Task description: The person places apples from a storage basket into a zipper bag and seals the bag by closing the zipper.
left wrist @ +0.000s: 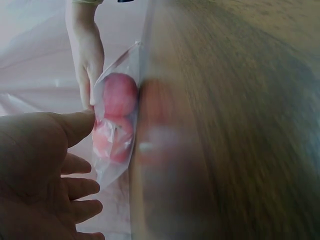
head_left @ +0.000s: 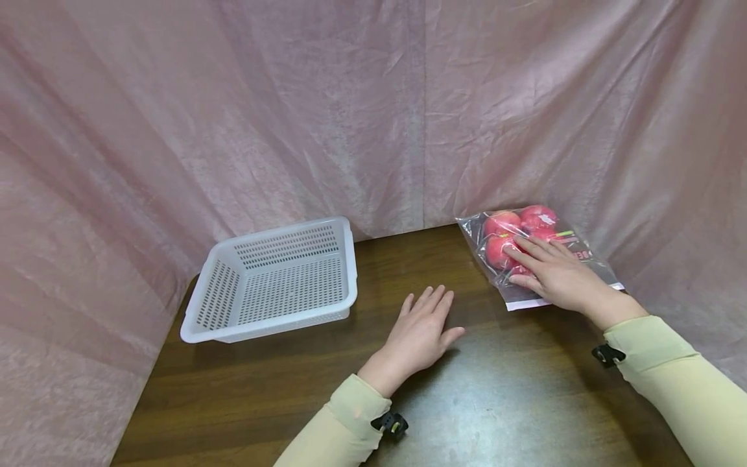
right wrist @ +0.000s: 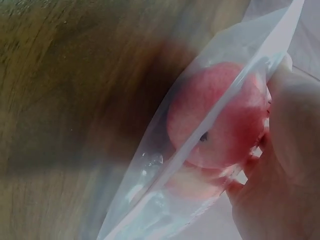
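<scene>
A clear plastic bag (head_left: 586, 259) holding several red apples (head_left: 537, 217) lies at the back right of the dark wooden table (head_left: 513, 389). My right hand (head_left: 551, 269) rests on top of the bag with its fingers straight. In the right wrist view the bag (right wrist: 165, 190) and one apple (right wrist: 220, 120) sit against that hand (right wrist: 285, 170). My left hand (head_left: 423, 327) lies flat on the table at the middle, palm down, holding nothing. From the left wrist view I see the palm (left wrist: 35, 170), the bag (left wrist: 117, 120) and the right hand (left wrist: 87, 55) beyond it.
A white perforated plastic basket (head_left: 353, 259) stands at the back left of the table, nothing in it. A pink cloth backdrop (head_left: 373, 110) hangs close behind and on both sides. The table's left edge runs near the basket.
</scene>
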`<action>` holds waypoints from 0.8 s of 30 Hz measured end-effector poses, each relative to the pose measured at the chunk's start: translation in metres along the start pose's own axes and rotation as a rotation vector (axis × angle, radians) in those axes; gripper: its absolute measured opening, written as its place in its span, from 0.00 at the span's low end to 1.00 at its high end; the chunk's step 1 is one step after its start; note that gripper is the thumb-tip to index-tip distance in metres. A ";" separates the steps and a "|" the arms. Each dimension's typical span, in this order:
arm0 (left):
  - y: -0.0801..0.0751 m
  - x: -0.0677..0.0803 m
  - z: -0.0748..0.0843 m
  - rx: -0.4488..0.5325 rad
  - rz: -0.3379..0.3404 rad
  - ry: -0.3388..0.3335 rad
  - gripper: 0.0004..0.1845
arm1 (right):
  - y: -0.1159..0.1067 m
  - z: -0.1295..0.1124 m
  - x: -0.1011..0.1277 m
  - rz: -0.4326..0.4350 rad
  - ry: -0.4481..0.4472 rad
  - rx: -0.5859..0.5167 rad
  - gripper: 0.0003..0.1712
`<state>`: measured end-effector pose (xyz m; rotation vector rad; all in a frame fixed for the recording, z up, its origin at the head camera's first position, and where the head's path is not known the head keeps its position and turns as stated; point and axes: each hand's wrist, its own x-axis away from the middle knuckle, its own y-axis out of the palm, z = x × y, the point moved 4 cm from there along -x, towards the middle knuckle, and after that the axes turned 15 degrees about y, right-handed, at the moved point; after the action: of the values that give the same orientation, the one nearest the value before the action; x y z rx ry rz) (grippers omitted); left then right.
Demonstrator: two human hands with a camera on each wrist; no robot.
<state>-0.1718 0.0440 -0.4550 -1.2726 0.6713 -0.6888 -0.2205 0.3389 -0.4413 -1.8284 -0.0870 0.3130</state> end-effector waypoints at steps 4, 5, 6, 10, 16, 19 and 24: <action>-0.003 0.008 -0.006 -0.001 0.011 -0.018 0.40 | 0.001 0.000 0.002 0.034 -0.014 -0.008 0.39; -0.003 0.010 -0.007 0.000 0.014 -0.022 0.40 | 0.001 0.000 0.003 0.041 -0.014 -0.004 0.40; -0.004 0.012 -0.008 0.000 0.014 -0.026 0.40 | 0.002 0.000 0.004 0.047 -0.011 0.001 0.41; -0.005 0.021 -0.010 -0.013 0.020 -0.036 0.41 | 0.004 -0.002 0.009 0.074 0.003 0.039 0.42; -0.008 0.034 -0.011 -0.085 0.060 -0.028 0.41 | 0.006 -0.011 0.018 0.122 0.013 0.054 0.39; -0.009 0.039 -0.010 -0.155 0.079 -0.014 0.41 | 0.007 -0.019 0.023 0.145 0.007 0.054 0.39; -0.014 0.047 -0.006 -0.311 0.125 0.033 0.43 | 0.008 -0.041 0.032 0.169 -0.005 0.055 0.39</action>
<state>-0.1475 0.0016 -0.4451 -1.4917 0.9029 -0.5155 -0.1803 0.3059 -0.4438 -1.7836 0.0724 0.4343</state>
